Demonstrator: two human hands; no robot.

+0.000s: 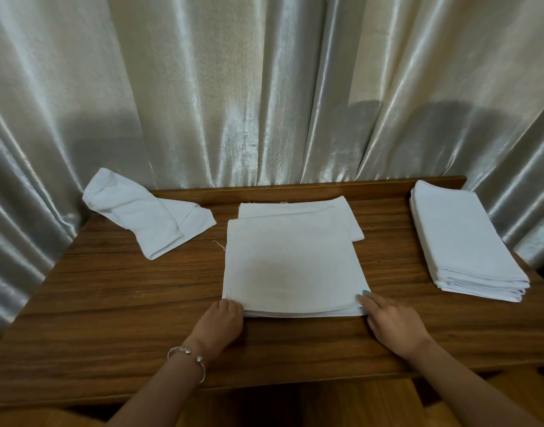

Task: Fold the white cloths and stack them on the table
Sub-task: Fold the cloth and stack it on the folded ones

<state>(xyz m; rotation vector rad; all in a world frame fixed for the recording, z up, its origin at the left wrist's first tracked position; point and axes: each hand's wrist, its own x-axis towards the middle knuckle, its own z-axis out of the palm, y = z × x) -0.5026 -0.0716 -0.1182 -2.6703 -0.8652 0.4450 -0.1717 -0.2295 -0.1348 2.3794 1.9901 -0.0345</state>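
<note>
Resting at the two lower corners of a folded white cloth (290, 266), both hands lie low in the middle of the frame. The left hand (222, 318) touches the lower left corner with its fingers curled against the layered edge; whether it pinches the layers I cannot tell. The right hand (391, 323) is flat and open, its fingertips (365, 293) lying on the lower right corner, with teal nail polish visible. A silver bracelet (187, 357) sits on the left wrist.

The cloth lies in the centre of the wooden table (110, 303), its near edge showing several stacked layers. Its far part overlaps another flat white cloth (298, 212) that reaches toward the raised back rim of the table. At the upper left of the table a loosely crumpled cloth (147, 214) lies with one end hanging past the table's back corner. At the right side, well apart from the hands, stands a neat stack of folded cloths (461, 238), its near edge close to the table's right border.

Bare wood is open at the left of the centre cloth, between it and the stack, and along the near edge. A shiny pale curtain (264, 87) fills the background.
</note>
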